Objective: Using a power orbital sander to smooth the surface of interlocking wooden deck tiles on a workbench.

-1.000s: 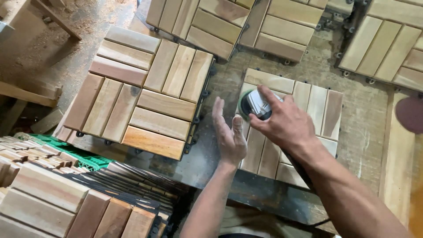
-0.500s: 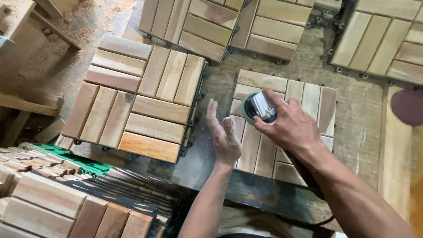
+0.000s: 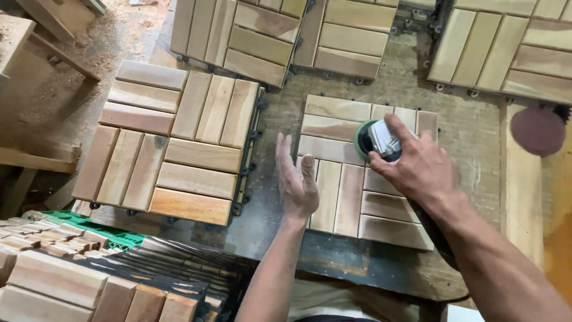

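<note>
**Inspector:** Your right hand [image 3: 417, 167] has its fingers closed over the top of the sander [image 3: 376, 141], which sits on the upper middle slats of the wooden tile [image 3: 345, 197] in front of you. Your left hand [image 3: 296, 179] is open and flat, fingers straight, holding nothing, on edge against the tile's left side.

**Operator:** So what is the risk?

**Inspector:** First, the tile looks unclamped on the surface [image 3: 471, 137]. If your left hand is all that steadies it, the sander's pull could slide it. Second, your left fingers stand near the disc's path; a sweep leftward could bring them into contact. Third, the hose or cord running under your right forearm could snag on the tile's corner and jerk the tool.

**Operator:** Anything around me?

**Inspector:** A second tile [image 3: 173, 143] lies just beside yours on the left, apart from it. A loose sanding disc [image 3: 538, 130] rests at the right, and a stack of slats [image 3: 71, 280] stands near your left elbow; a knock could topple it.
</note>
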